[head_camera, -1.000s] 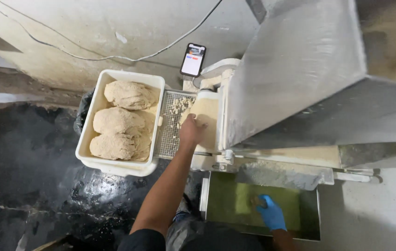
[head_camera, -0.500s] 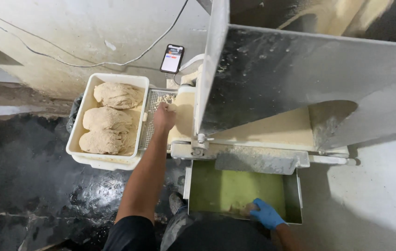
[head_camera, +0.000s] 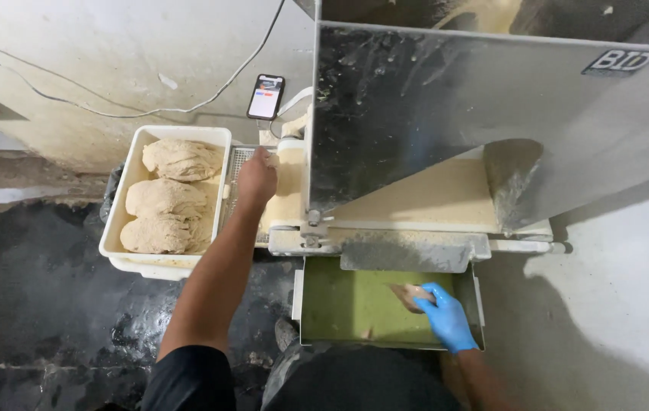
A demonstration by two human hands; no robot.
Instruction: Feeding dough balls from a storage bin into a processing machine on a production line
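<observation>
On the green tray (head_camera: 340, 304), a gloved right hand (head_camera: 446, 316) grips a small tan dough piece (head_camera: 410, 293).

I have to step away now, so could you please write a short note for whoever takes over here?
Left hand: bare, resting on the metal grid beside the machine's cream belt.
Right hand: blue glove, fingers on a dough piece on the green tray.
Done: three dough lumps lie in the white tub.
Left: the piece on the tray is not yet lifted.
</observation>
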